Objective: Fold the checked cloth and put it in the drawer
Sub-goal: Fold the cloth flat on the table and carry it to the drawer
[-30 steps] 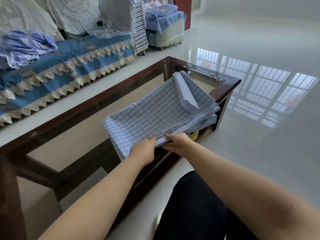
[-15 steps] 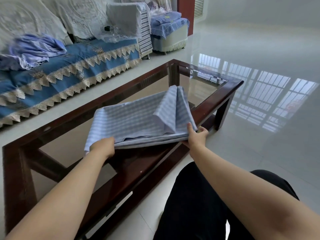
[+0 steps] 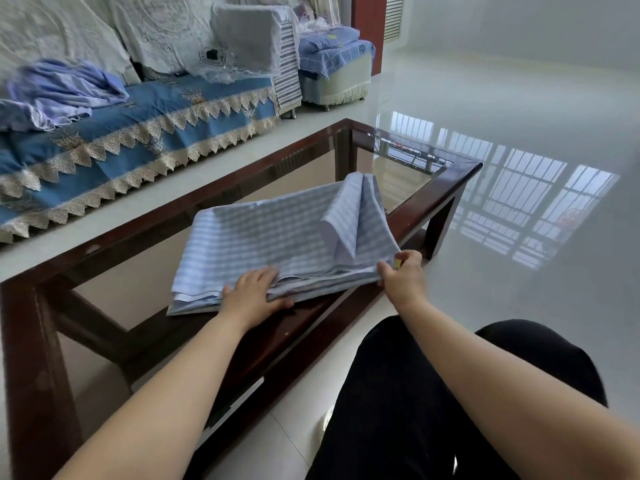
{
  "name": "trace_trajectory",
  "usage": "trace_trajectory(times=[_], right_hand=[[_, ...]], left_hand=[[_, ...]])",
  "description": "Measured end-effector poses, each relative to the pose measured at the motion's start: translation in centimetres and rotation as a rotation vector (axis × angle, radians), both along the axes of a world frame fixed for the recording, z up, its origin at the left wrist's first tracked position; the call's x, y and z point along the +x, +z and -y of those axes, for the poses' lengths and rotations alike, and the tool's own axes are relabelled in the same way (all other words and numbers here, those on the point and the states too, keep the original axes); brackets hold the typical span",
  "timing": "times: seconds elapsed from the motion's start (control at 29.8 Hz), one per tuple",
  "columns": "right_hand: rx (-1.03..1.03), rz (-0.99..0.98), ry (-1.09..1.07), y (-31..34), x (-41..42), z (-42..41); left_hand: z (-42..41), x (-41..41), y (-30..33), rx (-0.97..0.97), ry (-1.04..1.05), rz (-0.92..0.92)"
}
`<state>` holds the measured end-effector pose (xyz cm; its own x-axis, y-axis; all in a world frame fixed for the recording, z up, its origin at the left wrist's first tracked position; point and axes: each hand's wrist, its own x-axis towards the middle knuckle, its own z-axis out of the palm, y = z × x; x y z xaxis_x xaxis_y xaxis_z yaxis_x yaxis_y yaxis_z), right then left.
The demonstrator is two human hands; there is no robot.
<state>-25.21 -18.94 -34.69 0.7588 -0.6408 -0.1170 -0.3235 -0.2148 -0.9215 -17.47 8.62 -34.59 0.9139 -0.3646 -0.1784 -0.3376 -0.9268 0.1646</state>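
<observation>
checked cloth point(image 3: 277, 237) on glass table point(image 3: 408, 161)

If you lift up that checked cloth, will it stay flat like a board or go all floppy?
Probably floppy. The cloth already buckles into a soft peak near the right hand, and its layered edges sag by the left hand. It looks thin, so likely light. On the smooth glass table it may slide easily.

Matt woven checked cloth point(image 3: 277, 233); glossy dark-wood, glass-topped table point(image 3: 433, 206); polished floor point(image 3: 519, 109).
</observation>
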Motion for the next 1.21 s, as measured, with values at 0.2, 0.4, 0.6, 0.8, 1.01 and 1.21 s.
trace_trajectory(times=[0.2,0.4,0.6,0.8,1.01,1.21], right_hand=[[0.185,-0.211,0.096,-0.7,0.8,1.8],[0.239,-0.397,0.256,2.1,2.0,-0.5],[0.254,-0.548,1.207,5.1,-2.1,-7.1],[-0.281,-0.184,0.437,3.2,4.2,-1.1],[0.075,-0.057,0.480,2.6,8.4,3.0],[-0.159,-0.106,0.822,5.4,9.4,4.2]], left_hand=[[-1.2,0.4,-0.1,0.046,-0.065,-0.013],[-1.1,0.7,1.1,0.233,0.022,0.356],[-0.8,6.1,6.2,0.193,0.183,0.143],[6.9,3.5,10.2,-0.498,0.062,-0.528],[11.7,0.4,7.1,-0.104,-0.026,-0.033],[13.1,-1.0,5.2,-0.121,0.078,0.255]])
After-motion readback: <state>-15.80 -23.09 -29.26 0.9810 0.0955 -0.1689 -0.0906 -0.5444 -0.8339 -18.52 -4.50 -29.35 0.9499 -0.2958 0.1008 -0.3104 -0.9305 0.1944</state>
